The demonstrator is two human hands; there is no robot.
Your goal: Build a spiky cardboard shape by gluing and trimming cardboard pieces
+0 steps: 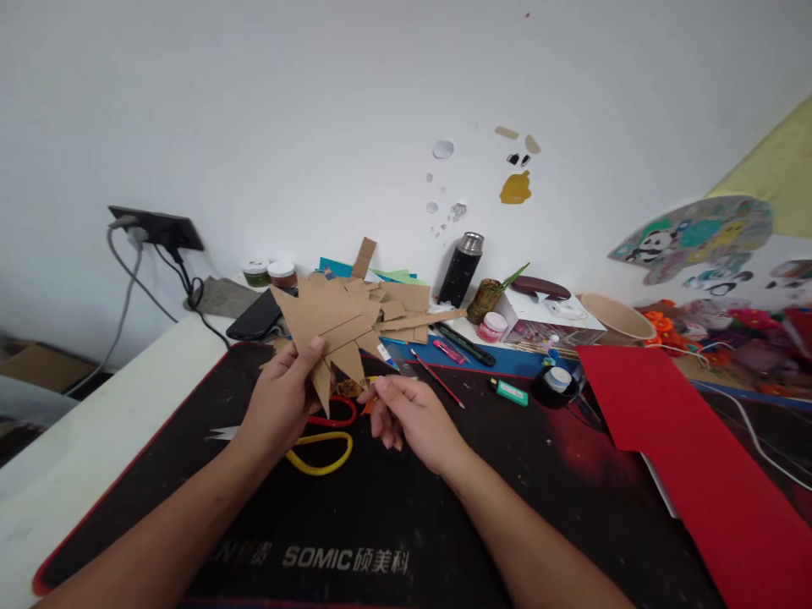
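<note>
A brown cardboard piece with jagged, pointed edges point(336, 317) is raised above the dark mat. My left hand point(285, 393) grips it at its lower left, thumb on its face. My right hand point(406, 414) is at the tip of one lower point, thumb and index finger pressed together; whether they pinch that tip is too small to tell. Under my left hand lie scissors with a yellow handle loop point(323, 454) and a red one, blades toward the left. More cardboard scraps point(412, 298) are piled behind the jagged piece.
A black flask point(463, 269), a pink-lidded jar point(492, 326) and a white box point(558, 315) stand by the wall. A red pencil point(439, 380), a green lighter point(508, 392) and a black cup point(554, 387) are right of my hands. Red sheet point(691, 448) covers the right side.
</note>
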